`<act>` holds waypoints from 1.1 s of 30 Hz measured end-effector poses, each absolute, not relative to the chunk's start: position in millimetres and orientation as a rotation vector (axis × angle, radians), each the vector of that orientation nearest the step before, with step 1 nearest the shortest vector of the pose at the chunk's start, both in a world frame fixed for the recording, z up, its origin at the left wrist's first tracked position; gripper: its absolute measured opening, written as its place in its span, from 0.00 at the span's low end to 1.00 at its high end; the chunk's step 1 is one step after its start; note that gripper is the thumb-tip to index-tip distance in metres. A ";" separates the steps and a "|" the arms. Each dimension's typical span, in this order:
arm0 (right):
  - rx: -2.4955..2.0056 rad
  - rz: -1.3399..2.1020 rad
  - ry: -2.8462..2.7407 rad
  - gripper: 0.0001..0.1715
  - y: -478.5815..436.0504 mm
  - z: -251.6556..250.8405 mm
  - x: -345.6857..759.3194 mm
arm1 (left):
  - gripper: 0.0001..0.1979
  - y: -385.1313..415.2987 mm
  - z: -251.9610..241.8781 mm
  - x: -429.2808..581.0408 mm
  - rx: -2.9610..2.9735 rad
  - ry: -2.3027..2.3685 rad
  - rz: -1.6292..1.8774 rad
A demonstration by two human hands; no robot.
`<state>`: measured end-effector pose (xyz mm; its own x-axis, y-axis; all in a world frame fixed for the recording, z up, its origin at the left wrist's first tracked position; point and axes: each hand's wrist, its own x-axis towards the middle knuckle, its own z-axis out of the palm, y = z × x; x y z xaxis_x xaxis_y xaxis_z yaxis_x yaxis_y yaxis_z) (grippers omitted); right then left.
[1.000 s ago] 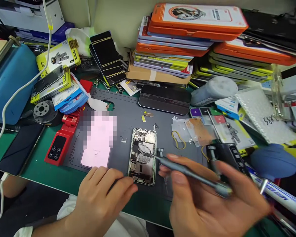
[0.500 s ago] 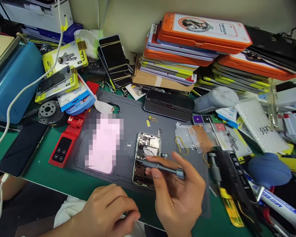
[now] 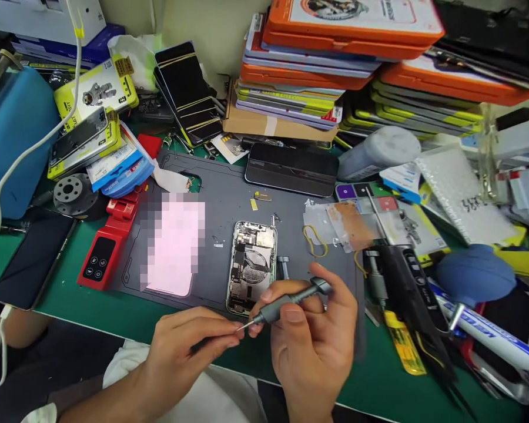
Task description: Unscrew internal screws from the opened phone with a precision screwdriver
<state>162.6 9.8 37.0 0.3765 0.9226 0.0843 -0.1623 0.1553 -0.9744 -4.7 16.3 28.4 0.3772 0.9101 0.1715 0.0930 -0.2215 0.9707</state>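
Observation:
A grey precision screwdriver point(image 3: 274, 308) slants across my right hand point(image 3: 317, 346), gripped between thumb and fingers, its shaft pointing down to the left. The thumb and forefinger of my left hand point(image 3: 189, 343) pinch together at the screwdriver's tip. Whether a tiny screw is between them is hidden. Just beyond my fingers lies an opened phone point(image 3: 253, 264) with its inner parts and a round coil exposed; my right fingers cover its lower right corner. It rests on a dark grey work mat point(image 3: 211, 229). Another, smaller grey screwdriver point(image 3: 283, 267) stands right of the phone.
A pixelated pink panel point(image 3: 171, 247) lies left of the opened phone. A red device point(image 3: 99, 258) stands beside it. Behind are a black phone point(image 3: 293, 169) and stacked orange boxes point(image 3: 352, 41). At right lie a yellow rubber band point(image 3: 316, 241), a black power tool point(image 3: 412, 294) and a blue air blower point(image 3: 476, 273).
My left hand has risen and moved its fingertips to the screwdriver's tip. My right hand has drawn the screwdriver down off the opened phone and tilted it. The view has shifted slightly.

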 end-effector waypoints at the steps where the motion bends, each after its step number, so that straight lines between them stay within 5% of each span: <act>1: -1.133 0.932 -0.863 0.21 9.3 35.9 163.1 | 0.09 16.3 28.7 -4.5 1.607 0.922 1.000; 13: -1.143 0.981 -0.898 0.21 7.0 32.6 165.7 | 0.04 17.6 30.9 -4.6 1.612 0.951 0.981; 33: -1.113 1.190 -0.723 0.20 7.0 36.3 169.3 | 0.13 20.4 26.8 -11.4 1.552 0.806 0.917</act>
<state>169.3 7.0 36.3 0.2619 0.9591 -0.1076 -0.3458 -0.0109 -0.9382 -11.4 20.4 26.8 0.4676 0.8739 0.1331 0.0199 -0.1610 0.9868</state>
